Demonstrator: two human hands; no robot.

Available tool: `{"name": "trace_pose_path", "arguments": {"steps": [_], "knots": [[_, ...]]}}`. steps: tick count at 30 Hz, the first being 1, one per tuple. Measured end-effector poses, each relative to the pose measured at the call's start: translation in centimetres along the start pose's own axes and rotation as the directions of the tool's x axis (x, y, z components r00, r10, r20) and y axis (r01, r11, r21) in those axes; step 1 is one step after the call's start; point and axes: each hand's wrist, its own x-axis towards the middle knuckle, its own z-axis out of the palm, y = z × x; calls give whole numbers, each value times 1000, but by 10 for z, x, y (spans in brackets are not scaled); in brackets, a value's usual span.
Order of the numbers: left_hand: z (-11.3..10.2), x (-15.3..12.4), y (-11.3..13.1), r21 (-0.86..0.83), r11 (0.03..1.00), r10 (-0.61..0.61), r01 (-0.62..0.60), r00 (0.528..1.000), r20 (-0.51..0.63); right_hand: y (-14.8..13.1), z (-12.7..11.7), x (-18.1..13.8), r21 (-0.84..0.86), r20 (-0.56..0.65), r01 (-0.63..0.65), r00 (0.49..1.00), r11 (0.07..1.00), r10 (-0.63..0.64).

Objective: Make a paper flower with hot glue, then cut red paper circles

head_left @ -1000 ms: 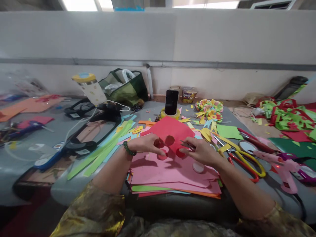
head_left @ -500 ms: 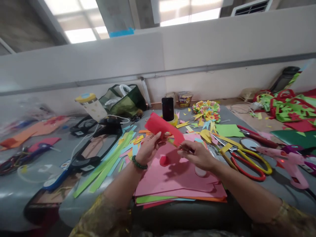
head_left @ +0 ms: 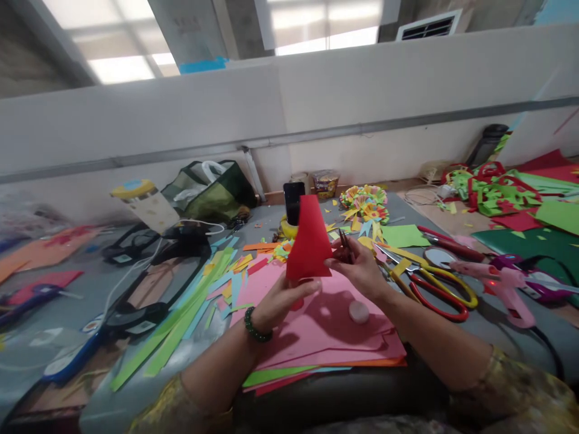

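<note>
My left hand (head_left: 283, 301) pinches the lower edge of a red paper sheet (head_left: 310, 241) and holds it upright above the table. My right hand (head_left: 359, 268) touches the sheet's right edge while gripping a small dark pair of scissors (head_left: 344, 246), blades pointing up. Below both hands lies a stack of pink and other coloured paper sheets (head_left: 325, 337), with a small round white lid (head_left: 359, 311) on the top pink sheet. A green bead bracelet (head_left: 253, 325) circles my left wrist.
Large yellow-and-red scissors (head_left: 434, 289) and a pink glue gun (head_left: 502, 283) lie to the right. A phone (head_left: 293, 202) stands behind the paper. Green paper strips (head_left: 181, 319), a green bag (head_left: 210, 190), paper flowers (head_left: 364, 202) and red-green cuttings (head_left: 497, 193) crowd the grey table.
The red sheet went from lying on the stack to being lifted and turned upright in front of me. Both hands rose with it, and my view tilted upward.
</note>
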Motion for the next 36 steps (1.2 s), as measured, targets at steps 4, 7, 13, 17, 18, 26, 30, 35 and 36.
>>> {"name": "trace_pose_path", "arguments": {"steps": [4,7,13,17,18,26,30,35,36], "knots": [[-3,6,6,-210,978,-15,4,998,-54,-5,-8,0,-106,149,18,989,994,-2],[-7,10,1,-188,981,-73,55,993,-94,-7,-9,-1,-177,195,56,981,983,-21],[-4,13,4,-271,957,-174,102,951,-256,-14,-12,-3,-172,-14,80,996,982,-83],[4,12,14,-380,924,-176,51,936,-304,-17,-9,-7,-92,85,-22,996,996,30],[5,11,15,-397,917,-173,40,937,-305,-16,-6,-9,-91,121,-50,991,995,61],[8,6,8,-347,938,-102,-6,951,-292,-8,12,-17,-89,338,-226,909,970,243],[7,3,6,-309,951,-116,19,948,-298,-9,12,-19,-58,347,-254,902,965,258],[0,2,-6,-172,984,-97,38,933,-347,-13,11,-21,-47,388,-220,895,974,220],[-2,2,-8,-152,987,-101,51,935,-341,-14,11,-21,-48,390,-212,895,976,214]]}}
